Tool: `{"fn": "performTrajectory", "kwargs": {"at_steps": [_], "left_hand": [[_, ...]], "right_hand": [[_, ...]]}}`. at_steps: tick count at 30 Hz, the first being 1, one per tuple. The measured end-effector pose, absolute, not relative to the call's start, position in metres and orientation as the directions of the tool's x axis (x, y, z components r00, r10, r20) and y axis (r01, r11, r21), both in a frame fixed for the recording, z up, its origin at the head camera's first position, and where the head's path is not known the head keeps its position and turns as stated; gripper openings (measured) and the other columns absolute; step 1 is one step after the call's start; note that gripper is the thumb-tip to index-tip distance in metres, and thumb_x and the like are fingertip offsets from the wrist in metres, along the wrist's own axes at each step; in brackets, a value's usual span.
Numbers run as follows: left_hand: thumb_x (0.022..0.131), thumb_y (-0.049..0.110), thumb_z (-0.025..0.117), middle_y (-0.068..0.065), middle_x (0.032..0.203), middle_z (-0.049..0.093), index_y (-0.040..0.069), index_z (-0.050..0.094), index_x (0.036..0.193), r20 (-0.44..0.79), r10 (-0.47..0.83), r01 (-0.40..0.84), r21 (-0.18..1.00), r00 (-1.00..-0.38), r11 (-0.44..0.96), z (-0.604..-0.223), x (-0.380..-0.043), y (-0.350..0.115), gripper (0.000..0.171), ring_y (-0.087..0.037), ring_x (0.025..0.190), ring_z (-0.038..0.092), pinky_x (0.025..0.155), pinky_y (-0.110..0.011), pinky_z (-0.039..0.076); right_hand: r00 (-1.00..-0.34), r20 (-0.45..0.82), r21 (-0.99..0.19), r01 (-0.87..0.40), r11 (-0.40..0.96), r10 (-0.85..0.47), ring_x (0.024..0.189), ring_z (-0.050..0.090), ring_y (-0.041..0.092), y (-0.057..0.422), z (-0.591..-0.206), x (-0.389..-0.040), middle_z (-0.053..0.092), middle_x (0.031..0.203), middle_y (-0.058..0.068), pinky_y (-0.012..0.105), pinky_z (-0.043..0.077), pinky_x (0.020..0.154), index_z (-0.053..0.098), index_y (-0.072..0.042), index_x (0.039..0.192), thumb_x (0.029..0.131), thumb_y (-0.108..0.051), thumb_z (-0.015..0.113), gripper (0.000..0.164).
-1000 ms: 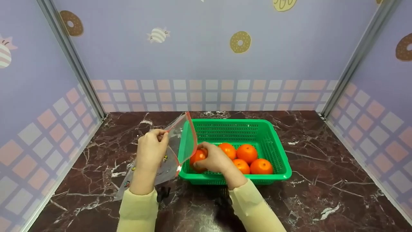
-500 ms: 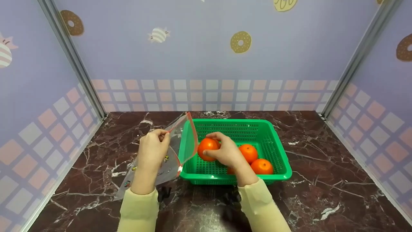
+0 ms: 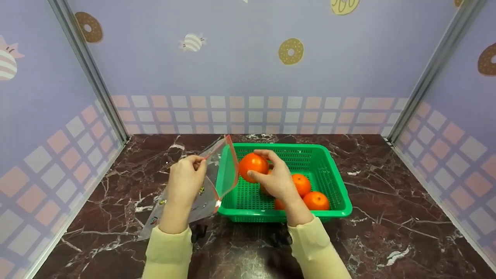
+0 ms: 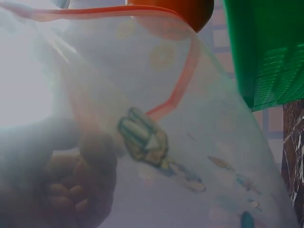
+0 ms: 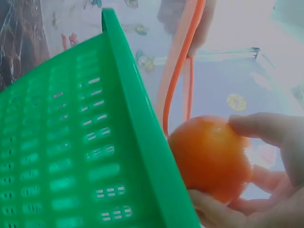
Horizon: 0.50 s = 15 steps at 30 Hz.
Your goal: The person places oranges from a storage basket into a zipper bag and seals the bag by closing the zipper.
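Note:
My left hand (image 3: 186, 178) pinches the upper edge of a clear zip bag (image 3: 201, 203) with a red-orange seal strip and small printed figures. The bag's mouth gapes toward the right, over the left rim of a green plastic basket (image 3: 343, 190). In my right hand (image 3: 277, 180) is an orange (image 3: 252, 166), gripped between thumb and fingers just above the basket, close beside the bag's mouth. The right wrist view shows that orange (image 5: 211, 156) near the basket rim (image 5: 137, 118). The left wrist view looks through the bag (image 4: 199, 137), with the pinching fingers hazy behind it.
Several more oranges (image 3: 316, 200) lie in the basket's front and right part, some partly hidden by my right hand. The basket stands on a dark red marbled tabletop (image 3: 387, 217). Patterned panels (image 3: 248, 69) enclose the back and both sides.
My right hand went from an orange at the basket's left to grip another orange, then lifted it upward. The orange first touched is no longer visible in the basket. The left hand barely moved.

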<state>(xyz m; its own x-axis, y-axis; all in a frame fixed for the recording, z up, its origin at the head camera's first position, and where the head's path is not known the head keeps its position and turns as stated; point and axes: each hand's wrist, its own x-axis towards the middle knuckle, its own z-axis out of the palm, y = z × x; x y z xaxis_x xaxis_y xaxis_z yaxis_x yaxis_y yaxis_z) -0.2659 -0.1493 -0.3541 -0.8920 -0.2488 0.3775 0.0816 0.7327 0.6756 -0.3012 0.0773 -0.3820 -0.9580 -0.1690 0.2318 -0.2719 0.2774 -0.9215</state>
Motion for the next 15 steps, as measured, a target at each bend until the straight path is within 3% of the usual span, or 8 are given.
{"fn": "performTrajectory", "kwargs": {"at_steps": [9,15], "left_hand": [[0.099,0.013,0.065,-0.015,0.085,0.076,-0.002,0.078,0.103,0.379,-0.236,0.087,0.666,-0.895,0.741,-0.355,-0.266,-0.145,0.02,-0.023,0.064,0.064,0.057,-0.027,0.044],[0.098,0.013,0.066,-0.015,0.086,0.076,-0.002,0.077,0.103,0.372,-0.227,0.08,0.655,-0.9,0.752,-0.354,-0.265,-0.143,0.02,-0.023,0.064,0.066,0.055,-0.027,0.045]], "right_hand": [[-0.899,0.391,-0.881,-0.428,0.203,-0.198,0.115,0.06,0.032,0.054,-0.39,-0.289,0.059,0.143,0.01,0.047,0.058,0.09,0.06,-0.017,0.139,0.088,-0.02,0.082,0.055],[-0.841,0.475,-0.828,-0.527,0.192,-0.257,0.127,0.057,0.034,0.042,-0.396,-0.283,0.055,0.148,0.013,0.049,0.058,0.095,0.059,-0.013,0.14,0.089,-0.019,0.082,0.056]]}}
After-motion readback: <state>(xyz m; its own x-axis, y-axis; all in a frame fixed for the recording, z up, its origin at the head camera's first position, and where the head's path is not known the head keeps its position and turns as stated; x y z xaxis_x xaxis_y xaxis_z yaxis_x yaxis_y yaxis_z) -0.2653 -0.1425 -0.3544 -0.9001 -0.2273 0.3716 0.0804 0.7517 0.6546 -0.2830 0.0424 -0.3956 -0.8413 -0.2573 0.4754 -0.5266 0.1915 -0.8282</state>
